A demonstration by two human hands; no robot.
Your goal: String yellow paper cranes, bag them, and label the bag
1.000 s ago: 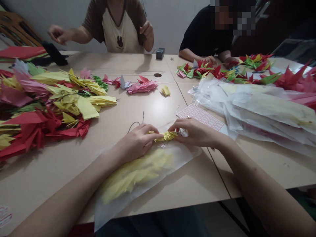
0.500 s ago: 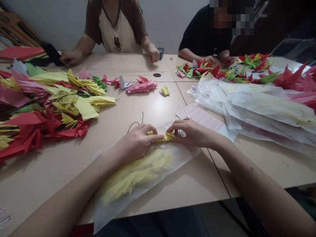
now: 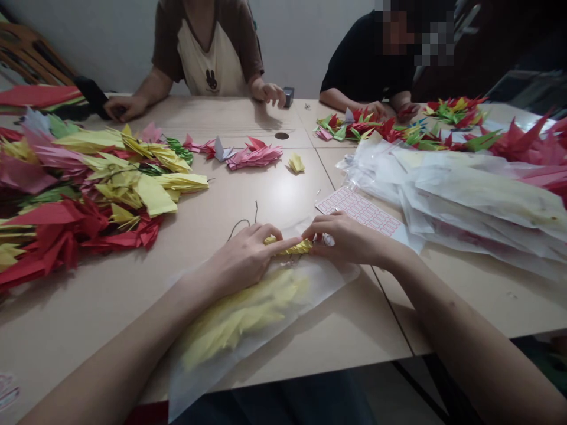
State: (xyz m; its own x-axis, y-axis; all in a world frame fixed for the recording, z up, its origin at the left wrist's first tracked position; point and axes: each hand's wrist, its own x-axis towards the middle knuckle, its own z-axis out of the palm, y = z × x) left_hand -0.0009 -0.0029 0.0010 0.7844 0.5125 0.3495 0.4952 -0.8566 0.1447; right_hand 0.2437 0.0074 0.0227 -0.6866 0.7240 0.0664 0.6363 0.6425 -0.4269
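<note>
A translucent bag (image 3: 319, 289) lies slantwise near the table's front edge, with a bundle of yellow folded paper (image 3: 239, 319) showing through it. At its upper end is a narrow yellow paper strand (image 3: 290, 247). My left hand (image 3: 248, 257) rests on the bag and grips the strand's left part, index finger stretched along it towards the right. My right hand (image 3: 339, 239) pinches the strand's right end. The two hands nearly touch at the fingertips. A dark cord (image 3: 239, 223) sticks out beyond my left hand.
Piles of folded paper (image 3: 80, 224) lie at the left. Filled bags (image 3: 469, 195) are stacked at the right beside a label sheet (image 3: 363, 209). Pink folded paper (image 3: 254, 156) and a small yellow piece (image 3: 296, 163) lie beyond my hands. Two people sit opposite.
My left index finger has stretched further right along the yellow strand, reaching my right fingertips. The person opposite at the left has opened one hand near the small dark box.
</note>
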